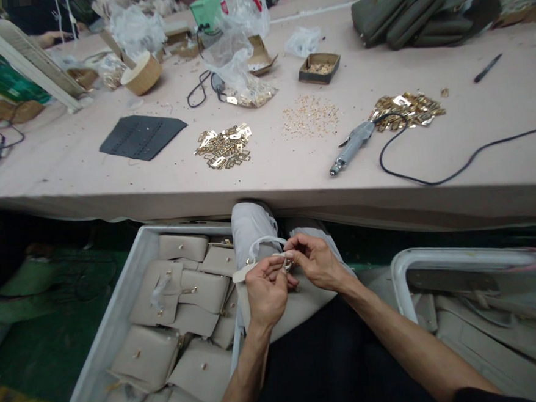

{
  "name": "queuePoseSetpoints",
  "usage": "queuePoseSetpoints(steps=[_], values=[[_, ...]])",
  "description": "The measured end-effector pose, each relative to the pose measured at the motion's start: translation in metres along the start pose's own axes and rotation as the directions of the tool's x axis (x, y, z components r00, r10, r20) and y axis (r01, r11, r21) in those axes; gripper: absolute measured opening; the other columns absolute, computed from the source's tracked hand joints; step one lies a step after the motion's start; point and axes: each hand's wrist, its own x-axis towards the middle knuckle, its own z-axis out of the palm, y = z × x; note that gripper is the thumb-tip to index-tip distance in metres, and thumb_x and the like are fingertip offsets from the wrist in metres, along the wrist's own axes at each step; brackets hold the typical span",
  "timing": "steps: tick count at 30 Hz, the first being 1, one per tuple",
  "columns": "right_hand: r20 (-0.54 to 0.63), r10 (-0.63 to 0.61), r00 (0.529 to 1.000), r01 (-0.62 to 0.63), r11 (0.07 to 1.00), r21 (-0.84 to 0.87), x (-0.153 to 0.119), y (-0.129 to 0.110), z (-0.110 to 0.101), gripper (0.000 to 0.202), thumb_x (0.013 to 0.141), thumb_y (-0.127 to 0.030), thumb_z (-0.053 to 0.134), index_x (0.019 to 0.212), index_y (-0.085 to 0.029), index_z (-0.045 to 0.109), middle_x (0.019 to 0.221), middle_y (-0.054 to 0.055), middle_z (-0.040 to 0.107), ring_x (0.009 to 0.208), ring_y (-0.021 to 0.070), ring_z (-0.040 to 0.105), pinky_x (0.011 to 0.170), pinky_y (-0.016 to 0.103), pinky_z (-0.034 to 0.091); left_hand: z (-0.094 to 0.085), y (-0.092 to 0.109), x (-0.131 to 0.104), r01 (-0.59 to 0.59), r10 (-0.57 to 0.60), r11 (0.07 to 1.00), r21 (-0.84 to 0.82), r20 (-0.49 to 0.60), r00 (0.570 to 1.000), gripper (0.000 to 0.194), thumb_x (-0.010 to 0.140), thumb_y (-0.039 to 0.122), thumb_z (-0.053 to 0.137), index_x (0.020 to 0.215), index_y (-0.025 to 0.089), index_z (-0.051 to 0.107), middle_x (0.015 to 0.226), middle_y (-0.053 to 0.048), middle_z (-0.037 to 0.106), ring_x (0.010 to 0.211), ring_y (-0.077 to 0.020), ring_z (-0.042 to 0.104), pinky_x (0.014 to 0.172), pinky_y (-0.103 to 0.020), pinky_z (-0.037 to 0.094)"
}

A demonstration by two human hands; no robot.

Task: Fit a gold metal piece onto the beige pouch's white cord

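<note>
pinching a small metal clasp between their fingertips, the left hand and the right hand meet over a pale grey bag that lies on the person's lap, below the table edge. both hands are closed around this little part. left of the lap, a white bin holds many grey bag pieces. on the table lie a pile of gold plates and an electric screwdriver.
</note>
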Motion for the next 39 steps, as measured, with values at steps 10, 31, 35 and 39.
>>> queuePoseSetpoints(steps=[10,31,35,39], values=[[-0.006,0.004,1.0,-0.004,1.0,0.012,0.002,0.002,0.001,0.012,0.095,-0.031,0.065,0.095,-0.019,0.068,0.082,0.003,0.066,0.072,0.0166,0.062,0.066,0.027,0.052,0.0,-0.003,0.002,-0.006,0.006,1.0,-0.023,-0.015,1.0,0.021,0.081,0.022,0.073,0.098,0.012,0.069,0.082,-0.009,0.079,0.05,-0.0157,0.069,0.049,-0.026,0.059],[0.115,-0.12,0.986,0.138,0.977,-0.163,0.001,-0.001,-0.017,0.014,0.091,-0.022,0.068,0.104,-0.019,0.073,0.091,0.005,0.071,0.078,0.0174,0.064,0.072,0.03,0.051,0.003,-0.004,0.004,0.022,-0.024,1.0,-0.014,-0.087,0.996,0.024,0.08,0.025,0.073,0.098,0.013,0.062,0.063,-0.002,0.072,0.042,-0.0126,0.061,0.044,-0.022,0.053],[0.111,-0.167,0.98,0.185,0.966,-0.18,0.0,-0.001,-0.014,0.021,0.089,-0.019,0.067,0.109,-0.018,0.071,0.088,0.004,0.068,0.073,0.016,0.064,0.069,0.029,0.05,0.005,-0.003,0.004,0.022,-0.024,1.0,-0.016,-0.089,0.996,0.023,0.08,0.024,0.073,0.098,0.013,0.061,0.064,-0.003,0.073,0.041,-0.0126,0.061,0.043,-0.021,0.052],[0.116,-0.204,0.972,0.224,0.955,-0.196,-0.001,0.001,-0.009,0.023,0.087,-0.015,0.064,0.109,-0.018,0.07,0.087,0.003,0.065,0.07,0.0146,0.062,0.067,0.028,0.049,0.004,-0.005,0.004,0.031,-0.032,0.999,-0.02,-0.085,0.996,0.023,0.08,0.023,0.072,0.098,0.013,0.062,0.071,-0.006,0.076,0.042,-0.012,0.061,0.043,-0.022,0.052]])
